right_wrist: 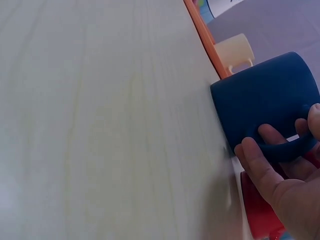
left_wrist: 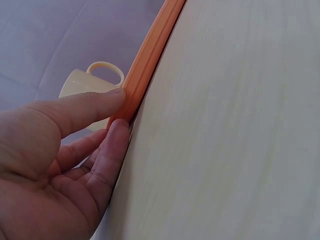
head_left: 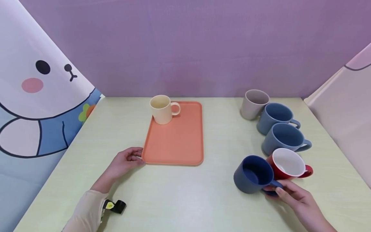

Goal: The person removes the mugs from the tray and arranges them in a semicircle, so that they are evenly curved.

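Note:
My left hand (head_left: pixel 123 165) holds the near left corner of an orange tray (head_left: pixel 181 143), its thumb and fingertips at the rim in the left wrist view. On the tray's far left corner stands a cream mug (head_left: pixel 162 115), upright, handle to the right. With my right hand (head_left: pixel 301 203) I grip the handle of a dark blue mug (head_left: pixel 242 182); the thumb lies over the handle and fingers pass through it in the right wrist view. This mug is upright and close over the table. Right behind it, a red mug (head_left: pixel 279 172) with a white inside is partly covered.
Behind the red mug, two grey-blue mugs (head_left: pixel 269 145) and a pale grey mug (head_left: pixel 250 109) form a row along the right side. A purple cloth wall (head_left: pixel 185 48) rises at the table's far edge. A black wrist strap piece (head_left: pixel 118 207) sticks out by the left sleeve.

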A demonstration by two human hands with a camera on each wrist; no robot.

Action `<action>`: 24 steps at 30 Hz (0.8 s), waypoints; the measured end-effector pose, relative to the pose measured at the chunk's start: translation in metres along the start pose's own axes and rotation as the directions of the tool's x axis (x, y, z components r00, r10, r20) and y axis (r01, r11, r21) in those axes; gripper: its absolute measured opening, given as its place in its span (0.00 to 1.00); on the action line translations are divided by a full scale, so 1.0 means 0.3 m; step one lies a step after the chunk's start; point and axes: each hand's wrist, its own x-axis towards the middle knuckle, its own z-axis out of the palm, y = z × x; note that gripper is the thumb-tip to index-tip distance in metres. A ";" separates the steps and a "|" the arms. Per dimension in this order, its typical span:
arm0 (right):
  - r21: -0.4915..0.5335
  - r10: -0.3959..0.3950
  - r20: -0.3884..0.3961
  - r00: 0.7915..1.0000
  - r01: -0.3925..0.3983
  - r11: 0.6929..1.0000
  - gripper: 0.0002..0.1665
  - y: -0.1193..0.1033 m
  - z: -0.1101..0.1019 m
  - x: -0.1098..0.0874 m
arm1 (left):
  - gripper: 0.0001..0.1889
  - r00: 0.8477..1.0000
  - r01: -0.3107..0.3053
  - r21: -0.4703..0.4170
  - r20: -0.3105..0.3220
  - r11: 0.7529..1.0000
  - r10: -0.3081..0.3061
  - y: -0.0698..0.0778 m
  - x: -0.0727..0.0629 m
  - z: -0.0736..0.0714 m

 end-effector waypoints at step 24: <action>0.041 0.267 -0.029 0.963 -0.266 0.963 0.18 -0.009 -0.051 -0.030 | 0.27 1.000 0.016 0.020 -0.003 1.000 -0.016 0.008 -0.001 0.000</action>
